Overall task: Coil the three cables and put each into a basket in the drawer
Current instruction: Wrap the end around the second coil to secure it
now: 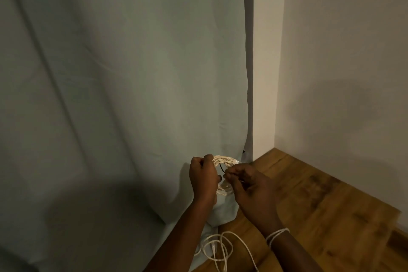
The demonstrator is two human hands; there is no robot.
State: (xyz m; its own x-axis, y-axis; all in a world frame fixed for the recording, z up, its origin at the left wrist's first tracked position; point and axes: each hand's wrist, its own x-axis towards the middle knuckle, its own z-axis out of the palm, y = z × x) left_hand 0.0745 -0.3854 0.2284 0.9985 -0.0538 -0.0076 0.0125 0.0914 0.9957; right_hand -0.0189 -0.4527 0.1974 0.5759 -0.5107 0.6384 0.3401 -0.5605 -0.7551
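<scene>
Nearest to us, a second white cable (220,249) lies loose on the wooden floor (320,205) in open, tangled loops, untouched and not yet coiled; it looks light and limp, and we judge it will sag and snag on itself unless we gather it loop by loop. Around our right wrist sits a white wound band (277,234), whether cord or string we cannot tell. A little farther out, our right hand (249,185) has its fingers curled, thumb and forefinger pinching something thin and dark at the side of the coil, perhaps a tie, though it is too small to be sure. Our left hand (203,178) is closed in a fist around the coiled white cable (223,161), which we hold up in the air between both hands, its clear plug end sticking out at the top right. This cable seems light, springy and a bit slick, so we judge the loops will want to spring open; the best hold is across the whole bundle where the turns cross, as the left hand has it. Beyond hangs a pale green curtain (121,84), then the white wall (342,62). No drawer or basket is in view.
</scene>
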